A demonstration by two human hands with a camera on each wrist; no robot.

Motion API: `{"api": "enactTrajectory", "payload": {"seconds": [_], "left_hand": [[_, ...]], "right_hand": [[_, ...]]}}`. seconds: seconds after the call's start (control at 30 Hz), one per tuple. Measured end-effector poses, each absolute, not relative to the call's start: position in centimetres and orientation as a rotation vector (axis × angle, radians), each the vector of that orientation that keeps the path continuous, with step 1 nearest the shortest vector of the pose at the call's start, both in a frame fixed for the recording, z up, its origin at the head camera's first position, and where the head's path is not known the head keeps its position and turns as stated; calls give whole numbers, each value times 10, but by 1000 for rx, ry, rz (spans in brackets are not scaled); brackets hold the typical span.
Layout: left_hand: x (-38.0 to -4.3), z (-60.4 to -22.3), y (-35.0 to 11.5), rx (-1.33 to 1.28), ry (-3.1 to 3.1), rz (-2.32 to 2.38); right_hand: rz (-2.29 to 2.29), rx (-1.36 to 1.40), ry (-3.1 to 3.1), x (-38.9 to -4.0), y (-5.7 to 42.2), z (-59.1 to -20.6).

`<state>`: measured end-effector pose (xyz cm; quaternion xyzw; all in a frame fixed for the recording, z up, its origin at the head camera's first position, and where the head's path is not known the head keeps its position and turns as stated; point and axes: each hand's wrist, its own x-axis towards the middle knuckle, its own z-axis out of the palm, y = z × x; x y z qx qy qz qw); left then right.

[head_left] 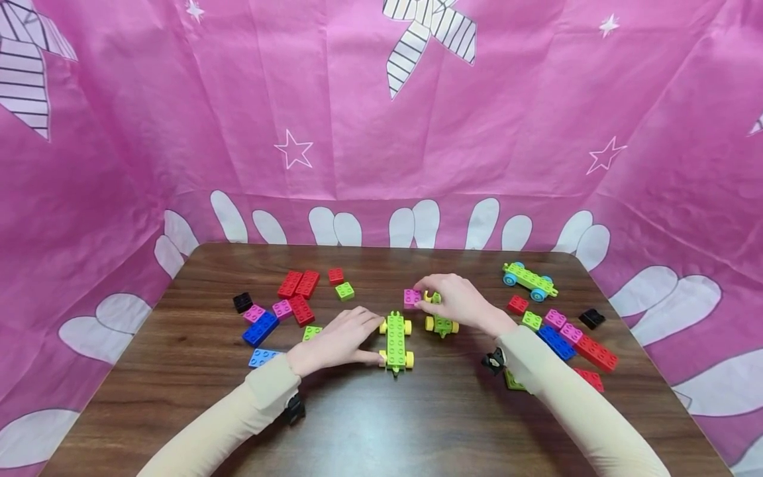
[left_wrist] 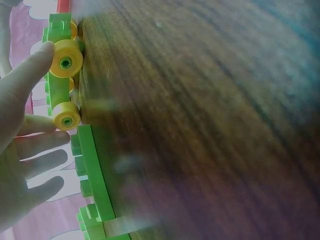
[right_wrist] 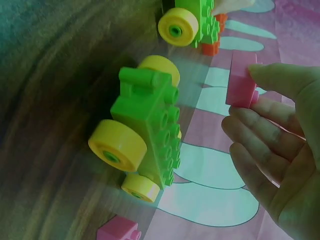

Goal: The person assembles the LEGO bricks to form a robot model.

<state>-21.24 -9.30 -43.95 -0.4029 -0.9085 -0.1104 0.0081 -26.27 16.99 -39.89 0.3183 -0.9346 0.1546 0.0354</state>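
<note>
A long green toy car base [head_left: 396, 341] with yellow wheels stands mid-table. My left hand [head_left: 336, 338] touches its left side, the thumb [left_wrist: 37, 67] against one yellow wheel and a fingertip by the other; the remaining fingers stay fairly straight. Between thumb and fingers my right hand [head_left: 459, 301] pinches a pink brick [right_wrist: 242, 80], raised off the table in the right wrist view. Beneath that hand stands a second green car base [head_left: 442, 324] with yellow wheels, partly hidden by it in the head view.
To the left lie red bricks [head_left: 301, 310], a dark blue brick [head_left: 260, 329], a light blue brick [head_left: 262, 358] and several others. On the right are a green car base with blue wheels [head_left: 529, 279], a long red brick [head_left: 597, 352] and a black brick [head_left: 592, 318].
</note>
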Motion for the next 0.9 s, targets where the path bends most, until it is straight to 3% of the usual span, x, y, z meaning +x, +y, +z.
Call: {"api": "enactTrajectory", "payload": {"seconds": [0.9], "left_hand": [[-214,-441,-91,-1229,-2857,-338]], "right_hand": [[487,1106,-2807,-238,160,-415]]}}
